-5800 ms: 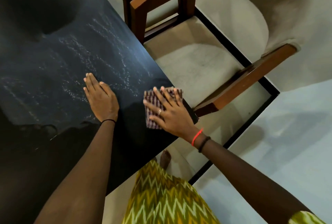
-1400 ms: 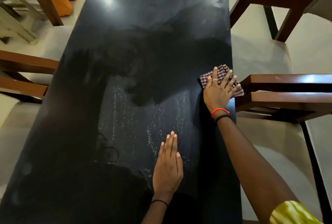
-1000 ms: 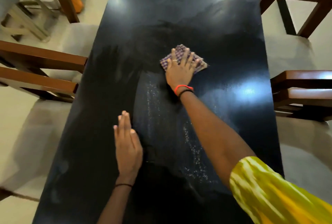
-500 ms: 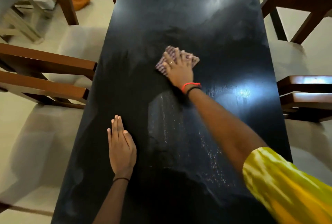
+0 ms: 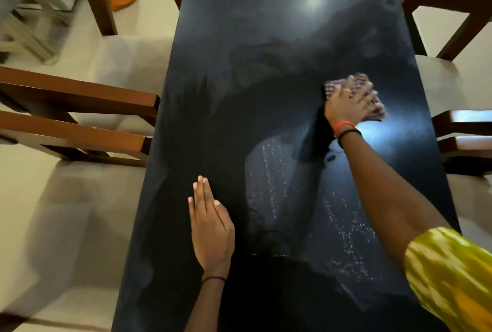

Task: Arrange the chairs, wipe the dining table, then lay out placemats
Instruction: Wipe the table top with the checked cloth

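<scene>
Black and glossy, the long rectangular bench [image 5: 239, 86] fills the view, with brown wooden chairs with pale seats [image 5: 80, 97] drawn up along its 9 o'clock side and more at 3 o'clock. The folded purple-and-white checked cloth [image 5: 360, 80] lies on the bench top at about 2 o'clock, pinned flat under the right hand [image 5: 346, 109]. That hand's fingers [image 5: 346, 90] are spread across the cloth and blurred. The left hand [image 5: 211, 230] rests palm-down at 7 o'clock, its fingers [image 5: 201, 190] straight and pressed together, apparently as a brace.

Judging by this, the chairs are arranged and the wiping is midway. Smeared, hazy bands cover the far half towards 12 o'clock, while streaks of white specks [image 5: 269, 172] at 5 to 6 o'clock are yet to be cleared. No placemats are in sight, so that step is undone.
</scene>
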